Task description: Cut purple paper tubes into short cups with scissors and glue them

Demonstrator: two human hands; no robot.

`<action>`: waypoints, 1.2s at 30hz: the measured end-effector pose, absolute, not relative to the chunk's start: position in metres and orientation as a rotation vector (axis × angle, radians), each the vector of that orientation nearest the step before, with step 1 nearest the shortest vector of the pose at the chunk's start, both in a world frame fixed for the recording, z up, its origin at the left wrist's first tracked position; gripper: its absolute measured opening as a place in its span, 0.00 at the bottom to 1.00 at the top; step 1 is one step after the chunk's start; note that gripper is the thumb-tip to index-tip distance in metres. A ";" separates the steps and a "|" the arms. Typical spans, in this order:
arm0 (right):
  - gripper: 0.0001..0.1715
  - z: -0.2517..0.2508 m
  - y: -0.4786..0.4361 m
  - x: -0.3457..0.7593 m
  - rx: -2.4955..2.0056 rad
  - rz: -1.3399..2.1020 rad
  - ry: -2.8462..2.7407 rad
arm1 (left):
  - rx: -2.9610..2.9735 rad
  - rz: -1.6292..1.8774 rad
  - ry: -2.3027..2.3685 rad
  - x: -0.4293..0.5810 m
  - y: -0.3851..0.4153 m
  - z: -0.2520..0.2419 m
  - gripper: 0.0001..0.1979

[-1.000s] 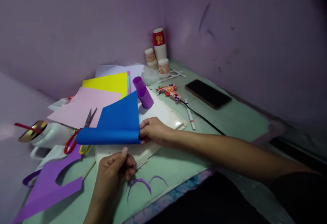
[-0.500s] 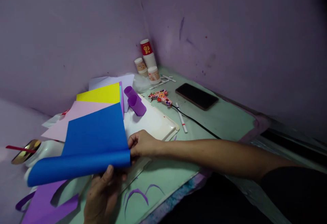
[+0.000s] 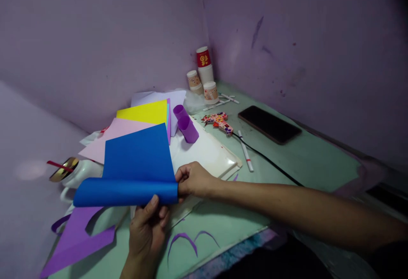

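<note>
A sheet of blue paper point(image 3: 137, 156) has its near edge curled up into a loose roll. My left hand point(image 3: 146, 224) holds that roll from below, its thumb pressed on the near side. At the roll's right end, my right hand point(image 3: 194, 179) grips the paper, some fingertips hidden inside the curl. Under and behind the blue sheet lie pink paper point(image 3: 123, 130) and yellow paper point(image 3: 143, 111). Two purple paper tubes point(image 3: 188, 129) rest on a white pad point(image 3: 210, 151) just beyond my right hand.
A glue gun point(image 3: 219, 122) with a black cord, a phone point(image 3: 269, 124) and a white marker point(image 3: 245, 151) lie to the right. Paper cups point(image 3: 205, 64) stand in the back corner. A white mug point(image 3: 83, 173), cut purple paper point(image 3: 79, 245) and purple scraps point(image 3: 183, 236) lie nearer.
The whole scene has shifted right in view as the head turned. The curled edge looks slightly tighter and more level. Both hands keep hold of the blue paper.
</note>
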State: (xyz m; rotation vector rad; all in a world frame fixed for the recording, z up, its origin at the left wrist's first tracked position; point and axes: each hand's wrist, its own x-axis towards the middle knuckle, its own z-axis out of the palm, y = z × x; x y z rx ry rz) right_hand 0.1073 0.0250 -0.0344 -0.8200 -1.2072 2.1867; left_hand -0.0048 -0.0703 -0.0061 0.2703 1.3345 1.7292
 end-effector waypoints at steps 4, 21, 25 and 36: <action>0.12 -0.035 0.024 0.107 -0.824 2.186 -1.201 | 0.282 1.713 1.343 -0.005 -0.071 -0.007 0.18; 0.15 -0.032 0.025 0.114 -0.763 2.248 -1.186 | 0.273 1.677 1.334 -0.006 -0.072 -0.008 0.23; 0.13 -0.035 0.025 0.114 -0.795 2.183 -1.199 | 0.283 1.693 1.330 -0.004 -0.072 -0.007 0.23; 0.15 -0.033 0.026 0.114 -0.888 2.120 -1.216 | 0.341 1.673 1.320 -0.001 -0.070 -0.008 0.21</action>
